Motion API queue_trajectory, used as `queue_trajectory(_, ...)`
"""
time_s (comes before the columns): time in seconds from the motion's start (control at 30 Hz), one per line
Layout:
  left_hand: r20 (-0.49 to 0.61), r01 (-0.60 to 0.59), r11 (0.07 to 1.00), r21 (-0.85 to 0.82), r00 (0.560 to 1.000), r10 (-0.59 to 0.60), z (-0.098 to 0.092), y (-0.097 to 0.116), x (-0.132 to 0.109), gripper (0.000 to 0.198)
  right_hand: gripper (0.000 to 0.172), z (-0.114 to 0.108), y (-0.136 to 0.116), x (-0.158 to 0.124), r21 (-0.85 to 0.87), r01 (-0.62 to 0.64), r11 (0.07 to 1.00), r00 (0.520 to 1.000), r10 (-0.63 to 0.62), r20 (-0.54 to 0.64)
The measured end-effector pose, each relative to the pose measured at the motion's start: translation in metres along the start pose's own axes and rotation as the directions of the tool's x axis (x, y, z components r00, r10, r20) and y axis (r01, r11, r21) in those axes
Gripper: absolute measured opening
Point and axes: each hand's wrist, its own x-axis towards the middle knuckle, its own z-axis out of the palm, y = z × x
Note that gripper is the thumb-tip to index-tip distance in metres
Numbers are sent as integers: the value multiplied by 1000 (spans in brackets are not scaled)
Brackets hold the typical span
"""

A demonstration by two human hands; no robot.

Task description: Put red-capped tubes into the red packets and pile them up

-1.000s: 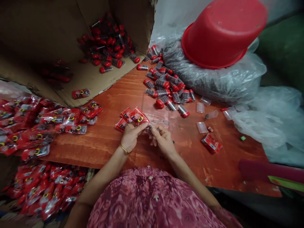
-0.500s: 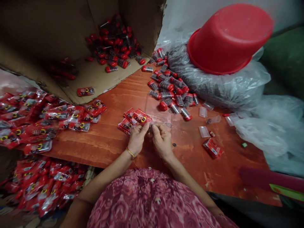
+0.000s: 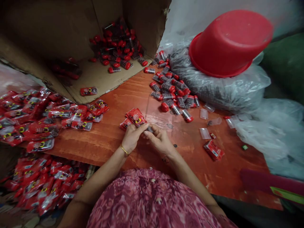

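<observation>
My left hand [image 3: 131, 136] is closed, its thumb laid along the near edge of a small red printed plastic packet [image 3: 137, 117]. My right hand [image 3: 158, 138] has its fingers curled at the packet's near right end, where a dark part shows between both hands. What lies under the right fingers is hidden. More red packets [image 3: 124, 124] lie on the table just behind the left hand, partly covered by the held one.
Red-capped clear tubes [image 3: 168, 88] with dark contents lie beyond my hands, and more fill a cardboard box [image 3: 106, 87]. Red packets [image 3: 40, 126] are heaped at left. A red tub [image 3: 232, 44] sits upside down on a plastic bag [image 3: 213, 88]. Loose clear tubes [image 3: 204, 133] lie at right.
Both hands have shifted slightly toward me, and the held packet has turned, its red end now angled away. The right fingers have moved from a fingertip pinch to a more curled hold.
</observation>
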Motion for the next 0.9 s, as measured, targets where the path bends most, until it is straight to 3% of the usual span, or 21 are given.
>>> queue_trajectory(0.17, -31, 15, 987, -157, 999, -20, -2, 9, -3, 36, 35, 0, 0, 6, 60, -96, 994, 995, 95, 23)
queue_trajectory(0.3, -25, 61, 965, -256, 997, -70, 0, 3, -7, 31, 37, 3, 12, 9, 29, -58, 998, 995, 60, -82)
queue_trajectory(0.43, 45, 268, 905, -330, 962, -268, -6, 1, -14, 28, 39, 6, 22, 18, -320, 143, 936, 955, -216, -203)
queue_trajectory(0.53, 97, 380, 882, -278, 925, -368, -24, 10, -20, 24, 43, -1, 17, 33, -597, 343, 725, 899, -438, -15)
queue_trajectory(0.6, 18, 324, 900, -292, 942, -334, -46, 22, -24, 16, 45, -17, 10, 46, -723, 396, 566, 868, -488, 94)
queue_trajectory(0.67, -187, 135, 916, -378, 958, -218, -76, 35, -28, 18, 42, -42, 5, 60, -854, 304, 423, 876, -476, 76)
queue_trajectory(0.7, -331, -14, 905, -424, 933, -141, -91, 42, -29, 24, 44, -57, 5, 66, -910, 220, 351, 890, -454, 40)
queue_trajectory(0.77, -562, -259, 837, -482, 824, -68, -117, 52, -34, 43, 49, -85, 9, 74, -972, 89, 220, 931, -365, 2)
queue_trajectory(0.83, -624, -296, 823, -484, 777, -88, -128, 54, -38, 56, 47, -106, 18, 74, -989, 68, 128, 961, -276, 30)
queue_trajectory(0.9, -608, -212, 904, -372, 792, -64, -119, 48, -42, 51, 40, -114, 27, 67, -994, 69, 89, 962, -270, 42)
